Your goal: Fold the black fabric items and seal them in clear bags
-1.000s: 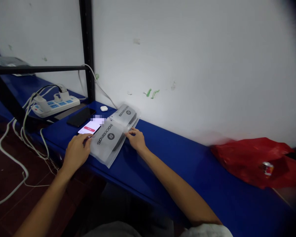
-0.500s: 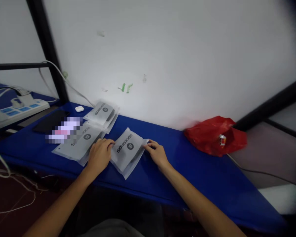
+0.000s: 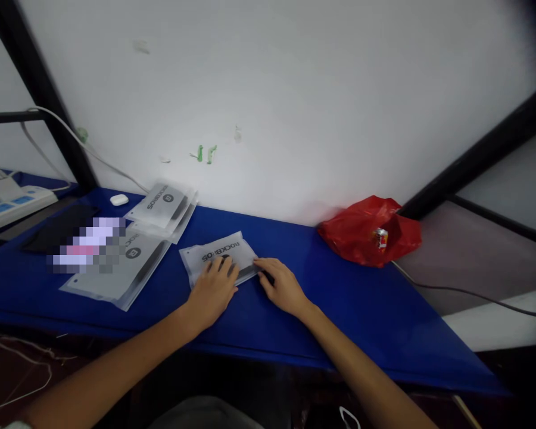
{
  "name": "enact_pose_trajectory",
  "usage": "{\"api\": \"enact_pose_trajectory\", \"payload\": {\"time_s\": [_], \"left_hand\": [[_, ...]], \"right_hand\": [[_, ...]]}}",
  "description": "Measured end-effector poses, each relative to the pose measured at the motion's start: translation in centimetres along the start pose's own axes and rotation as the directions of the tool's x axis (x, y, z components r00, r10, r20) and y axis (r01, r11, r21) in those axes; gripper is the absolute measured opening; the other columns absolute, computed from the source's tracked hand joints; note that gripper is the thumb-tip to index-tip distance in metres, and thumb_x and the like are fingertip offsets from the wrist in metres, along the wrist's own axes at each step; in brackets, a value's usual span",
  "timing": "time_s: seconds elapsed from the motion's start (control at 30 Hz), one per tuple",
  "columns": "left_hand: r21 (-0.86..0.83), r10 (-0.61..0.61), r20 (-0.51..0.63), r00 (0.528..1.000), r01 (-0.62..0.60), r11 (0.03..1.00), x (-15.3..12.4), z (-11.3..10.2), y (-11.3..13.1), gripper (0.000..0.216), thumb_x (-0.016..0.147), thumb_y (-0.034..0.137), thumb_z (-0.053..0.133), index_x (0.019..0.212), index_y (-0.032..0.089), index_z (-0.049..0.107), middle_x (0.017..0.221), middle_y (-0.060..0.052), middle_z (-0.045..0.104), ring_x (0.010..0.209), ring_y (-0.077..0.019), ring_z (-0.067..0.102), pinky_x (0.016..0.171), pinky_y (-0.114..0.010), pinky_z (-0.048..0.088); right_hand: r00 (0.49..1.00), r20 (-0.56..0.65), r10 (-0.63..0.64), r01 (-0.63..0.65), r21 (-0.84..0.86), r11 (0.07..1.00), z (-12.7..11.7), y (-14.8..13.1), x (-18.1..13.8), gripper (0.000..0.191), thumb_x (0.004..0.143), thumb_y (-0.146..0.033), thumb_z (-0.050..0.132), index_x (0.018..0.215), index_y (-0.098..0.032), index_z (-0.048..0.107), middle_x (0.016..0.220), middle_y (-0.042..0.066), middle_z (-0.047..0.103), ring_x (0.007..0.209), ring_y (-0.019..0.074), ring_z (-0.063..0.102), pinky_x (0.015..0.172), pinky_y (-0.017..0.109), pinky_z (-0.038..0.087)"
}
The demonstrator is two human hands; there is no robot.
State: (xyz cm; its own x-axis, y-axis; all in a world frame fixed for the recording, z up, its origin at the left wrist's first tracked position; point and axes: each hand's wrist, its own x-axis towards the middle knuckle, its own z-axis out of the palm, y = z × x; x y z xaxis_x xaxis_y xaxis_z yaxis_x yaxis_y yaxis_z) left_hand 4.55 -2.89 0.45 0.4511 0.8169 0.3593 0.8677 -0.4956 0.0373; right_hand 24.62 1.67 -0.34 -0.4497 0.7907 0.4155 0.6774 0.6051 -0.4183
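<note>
A frosted plastic pouch (image 3: 214, 253) with black lettering lies flat on the blue bench top (image 3: 339, 310). My left hand (image 3: 214, 290) rests on its near half, fingers stretched flat over it. My right hand (image 3: 280, 285) presses fingers down at the pouch's right edge. Further left lie a larger stack of the same pouches (image 3: 120, 268) and another stack (image 3: 163, 204) near the wall.
A lit phone (image 3: 87, 247) and a dark phone (image 3: 56, 226) lie at the left, with a white earbud case (image 3: 118, 199) and a power strip (image 3: 9, 202). A red plastic bag (image 3: 368, 235) sits at the right by the wall. Black shelf posts stand on both sides.
The pouch has been slid right and turned so its lettering runs across; both hands now press on it. The view has swung further right.
</note>
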Motion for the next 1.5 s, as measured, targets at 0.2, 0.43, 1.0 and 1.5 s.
{"api": "enact_pose_trajectory", "payload": {"time_s": [0.2,0.43,1.0,1.5], "left_hand": [[0.109,0.198,0.044,0.979,-0.202,0.973,0.4,0.1,-2.1,0.026,0.083,-0.001,0.043,0.097,0.014,0.060,0.097,-0.010,0.063,0.096,-0.0240,0.059,0.076,-0.035,0.049],[0.143,0.163,0.018,0.986,-0.164,0.976,0.7,-0.3,-3.2,0.032,0.082,-0.005,0.034,0.091,0.014,0.058,0.088,-0.009,0.062,0.084,-0.0224,0.059,0.068,-0.034,0.049],[0.048,0.283,-0.200,0.938,-0.279,0.959,1.4,-1.0,-0.6,0.019,0.094,0.020,0.042,0.098,0.014,0.059,0.093,-0.007,0.064,0.086,-0.0204,0.059,0.072,-0.033,0.047],[0.291,0.375,-0.247,0.894,-0.300,0.908,2.0,-0.7,-2.1,0.018,0.089,0.008,0.044,0.089,0.013,0.061,0.079,-0.004,0.064,0.074,-0.0187,0.057,0.064,-0.032,0.040]], "right_hand": [[0.997,0.042,-0.068,0.068,-0.012,0.998,0.3,-0.1,-0.2,0.040,0.078,-0.007,0.046,0.111,-0.022,0.063,0.111,0.008,0.066,0.102,0.0224,0.060,0.089,0.044,0.049],[0.997,-0.023,-0.068,0.069,0.046,0.997,0.0,0.1,-0.3,0.031,0.081,-0.013,0.051,0.106,-0.025,0.064,0.105,0.006,0.067,0.100,0.0214,0.060,0.087,0.042,0.049],[0.949,-0.218,-0.228,0.223,-0.046,0.974,-0.6,-1.5,-0.2,0.018,0.088,-0.024,0.053,0.087,-0.026,0.071,0.100,0.007,0.069,0.092,0.0207,0.060,0.080,0.040,0.048],[0.943,-0.190,-0.275,0.257,-0.112,0.960,-1.0,-1.7,-0.1,0.016,0.088,-0.013,0.050,0.082,-0.021,0.063,0.102,0.006,0.068,0.093,0.0206,0.056,0.079,0.038,0.045]]}}
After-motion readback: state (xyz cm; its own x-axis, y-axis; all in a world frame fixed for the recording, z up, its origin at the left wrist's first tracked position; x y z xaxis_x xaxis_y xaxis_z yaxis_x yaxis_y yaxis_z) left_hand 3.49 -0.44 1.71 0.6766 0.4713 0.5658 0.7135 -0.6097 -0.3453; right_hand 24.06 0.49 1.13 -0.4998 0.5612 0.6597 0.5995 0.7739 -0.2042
